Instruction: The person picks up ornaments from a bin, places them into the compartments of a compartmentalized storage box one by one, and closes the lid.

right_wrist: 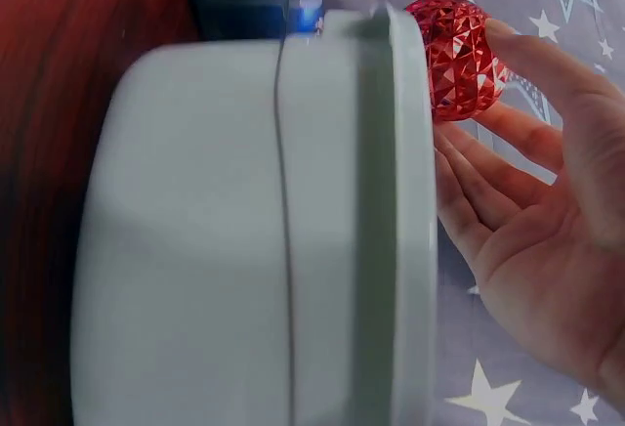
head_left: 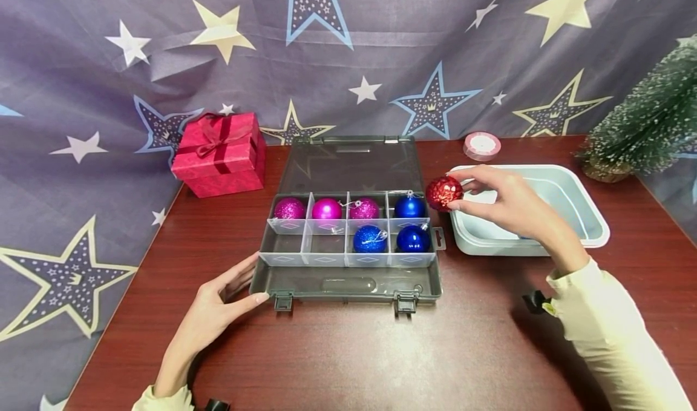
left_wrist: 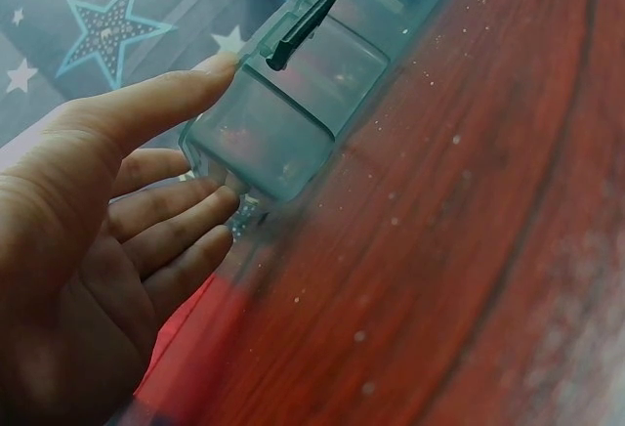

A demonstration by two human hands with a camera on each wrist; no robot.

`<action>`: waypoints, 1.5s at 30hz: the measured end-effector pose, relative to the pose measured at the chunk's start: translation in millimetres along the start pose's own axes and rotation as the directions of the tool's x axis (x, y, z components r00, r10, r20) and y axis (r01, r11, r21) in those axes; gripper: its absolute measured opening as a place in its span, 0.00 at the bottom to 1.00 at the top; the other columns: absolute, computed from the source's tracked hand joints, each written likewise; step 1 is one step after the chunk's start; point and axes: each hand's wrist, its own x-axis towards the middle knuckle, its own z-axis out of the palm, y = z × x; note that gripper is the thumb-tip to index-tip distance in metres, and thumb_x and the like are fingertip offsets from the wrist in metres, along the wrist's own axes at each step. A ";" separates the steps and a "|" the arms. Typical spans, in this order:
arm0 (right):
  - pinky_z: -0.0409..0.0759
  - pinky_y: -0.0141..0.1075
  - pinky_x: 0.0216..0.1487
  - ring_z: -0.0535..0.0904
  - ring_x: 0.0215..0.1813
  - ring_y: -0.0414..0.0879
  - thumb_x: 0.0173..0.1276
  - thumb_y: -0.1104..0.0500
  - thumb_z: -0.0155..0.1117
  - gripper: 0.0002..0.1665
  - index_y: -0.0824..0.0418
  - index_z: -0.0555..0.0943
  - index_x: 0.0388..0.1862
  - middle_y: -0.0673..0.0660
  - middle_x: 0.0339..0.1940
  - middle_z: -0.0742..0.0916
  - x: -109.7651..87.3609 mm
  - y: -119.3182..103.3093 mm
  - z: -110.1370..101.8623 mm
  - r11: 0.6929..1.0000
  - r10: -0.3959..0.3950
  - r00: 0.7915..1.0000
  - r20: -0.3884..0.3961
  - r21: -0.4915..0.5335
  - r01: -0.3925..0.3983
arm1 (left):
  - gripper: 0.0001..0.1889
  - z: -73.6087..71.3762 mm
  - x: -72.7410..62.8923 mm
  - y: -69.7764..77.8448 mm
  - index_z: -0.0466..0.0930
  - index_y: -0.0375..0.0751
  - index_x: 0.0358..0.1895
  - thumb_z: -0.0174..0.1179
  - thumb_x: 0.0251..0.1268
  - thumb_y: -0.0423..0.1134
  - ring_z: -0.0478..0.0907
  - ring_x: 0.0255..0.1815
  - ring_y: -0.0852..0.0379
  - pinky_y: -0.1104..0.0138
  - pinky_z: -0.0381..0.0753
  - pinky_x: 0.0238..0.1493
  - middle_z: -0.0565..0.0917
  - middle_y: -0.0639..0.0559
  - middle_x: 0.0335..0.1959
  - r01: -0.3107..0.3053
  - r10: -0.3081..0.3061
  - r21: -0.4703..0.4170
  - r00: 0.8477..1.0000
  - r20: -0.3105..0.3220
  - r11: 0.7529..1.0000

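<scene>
No lettering to read, only printed and moulded signs

No word, number or brand can be read in any view. The signs that show are pictorial. The grey-purple fabric backdrop with star prints [head_left: 381, 54], across the upper part of the head view, bears small crown marks inside larger stars, at top centre, upper right and lower left among other spots. The clear plastic compartment tray [head_left: 348, 259], at the centre of the frame, shows diamond outlines on its front wall. The round pink-and-white roll [head_left: 482, 146], right of upper centre, has a pale top face too small to read.
</scene>
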 end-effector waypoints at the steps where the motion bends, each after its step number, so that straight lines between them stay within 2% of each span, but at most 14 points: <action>1: 0.77 0.25 0.47 0.86 0.47 0.48 0.63 0.63 0.79 0.29 0.57 0.84 0.63 0.53 0.54 0.89 1.8 -1.2 2.5 1.000 -0.005 1.000 0.003 0.007 0.005 | 0.37 0.0 -0.1 0.0 0.71 0.45 0.76 0.73 0.64 0.29 0.79 0.65 0.60 0.73 0.77 0.60 0.78 0.44 0.69 -0.001 0.001 0.001 1.000 -0.001 1.000; 4: 0.77 0.25 0.49 0.87 0.48 0.48 0.63 0.62 0.79 0.28 0.58 0.84 0.63 0.53 0.55 0.89 6.7 -3.4 9.6 0.999 -0.027 1.000 0.015 0.022 0.026 | 0.37 0.0 -0.6 -0.1 0.71 0.45 0.76 0.73 0.64 0.29 0.79 0.65 0.60 0.73 0.77 0.60 0.78 0.44 0.69 0.001 -0.001 0.002 1.000 -0.003 1.000; 11: 0.83 0.39 0.50 0.87 0.50 0.47 0.65 0.61 0.78 0.27 0.59 0.83 0.64 0.53 0.53 0.89 19.2 -12.8 21.8 0.996 -0.031 0.998 0.057 0.082 0.027 | 0.37 0.3 -1.2 -0.2 0.71 0.44 0.76 0.73 0.64 0.30 0.78 0.65 0.61 0.74 0.77 0.61 0.77 0.44 0.70 0.003 -0.003 0.007 1.000 -0.004 1.000; 16: 0.83 0.43 0.53 0.87 0.50 0.46 0.66 0.60 0.78 0.27 0.59 0.83 0.64 0.53 0.51 0.89 27.5 -18.0 30.5 0.992 -0.022 0.996 0.083 0.125 0.011 | 0.36 -0.1 -1.0 0.0 0.71 0.44 0.76 0.73 0.65 0.30 0.78 0.66 0.61 0.74 0.76 0.61 0.77 0.45 0.70 0.005 -0.005 0.009 1.000 -0.003 1.000; 20: 0.84 0.50 0.50 0.87 0.49 0.47 0.65 0.61 0.78 0.28 0.60 0.83 0.64 0.54 0.51 0.89 33.2 -20.8 38.2 0.987 -0.026 0.994 0.102 0.159 0.009 | 0.36 -0.3 -1.6 0.3 0.71 0.46 0.76 0.72 0.65 0.30 0.78 0.65 0.61 0.74 0.76 0.61 0.77 0.45 0.70 0.004 -0.004 0.016 1.000 -0.003 1.000; 25: 0.83 0.45 0.39 0.87 0.48 0.50 0.65 0.60 0.78 0.29 0.61 0.82 0.65 0.55 0.53 0.88 39.8 -27.9 45.7 0.986 -0.056 0.992 0.116 0.165 0.036 | 0.36 -0.7 -1.9 0.0 0.71 0.47 0.76 0.72 0.65 0.31 0.78 0.66 0.61 0.74 0.76 0.61 0.77 0.46 0.70 0.005 -0.005 0.017 1.000 -0.002 1.000; 27: 0.82 0.42 0.37 0.86 0.49 0.50 0.65 0.59 0.79 0.30 0.61 0.82 0.65 0.55 0.54 0.88 42.2 -31.8 48.0 0.986 -0.065 0.990 0.122 0.162 0.045 | 0.36 -0.7 -2.0 0.2 0.71 0.47 0.77 0.72 0.65 0.31 0.78 0.66 0.61 0.74 0.76 0.61 0.77 0.46 0.70 0.004 -0.004 0.019 1.000 -0.001 1.000; 30: 0.84 0.45 0.41 0.85 0.51 0.48 0.65 0.57 0.79 0.30 0.59 0.82 0.65 0.54 0.55 0.87 45.5 -37.0 51.3 0.985 -0.069 0.989 0.131 0.169 0.046 | 0.36 -0.7 -1.7 0.4 0.71 0.46 0.77 0.72 0.65 0.31 0.78 0.66 0.61 0.74 0.76 0.61 0.77 0.46 0.70 0.004 -0.004 0.023 1.000 -0.001 1.000; 34: 0.84 0.52 0.50 0.85 0.54 0.48 0.66 0.56 0.78 0.30 0.58 0.82 0.66 0.54 0.57 0.87 49.3 -41.7 55.1 0.983 -0.065 0.988 0.138 0.179 0.039 | 0.36 -0.6 -0.5 0.3 0.71 0.47 0.77 0.73 0.65 0.32 0.78 0.66 0.62 0.74 0.77 0.61 0.77 0.46 0.70 0.014 -0.014 0.021 1.000 0.000 1.000; 37: 0.83 0.53 0.54 0.85 0.54 0.49 0.66 0.56 0.78 0.30 0.59 0.82 0.66 0.55 0.57 0.87 52.8 -45.2 58.3 0.979 -0.065 0.987 0.146 0.199 0.035 | 0.37 -0.4 0.2 0.2 0.70 0.46 0.77 0.72 0.65 0.32 0.78 0.66 0.61 0.74 0.77 0.61 0.77 0.46 0.70 0.011 -0.011 0.014 1.000 0.005 1.000; 45: 0.84 0.51 0.52 0.85 0.53 0.49 0.65 0.58 0.79 0.30 0.62 0.82 0.65 0.55 0.56 0.87 65.1 -56.8 69.3 0.969 -0.134 0.977 0.165 0.229 0.094 | 0.36 0.2 0.5 1.2 0.70 0.42 0.77 0.72 0.66 0.30 0.78 0.66 0.58 0.74 0.76 0.61 0.77 0.44 0.70 -0.010 0.010 0.005 1.000 0.010 1.000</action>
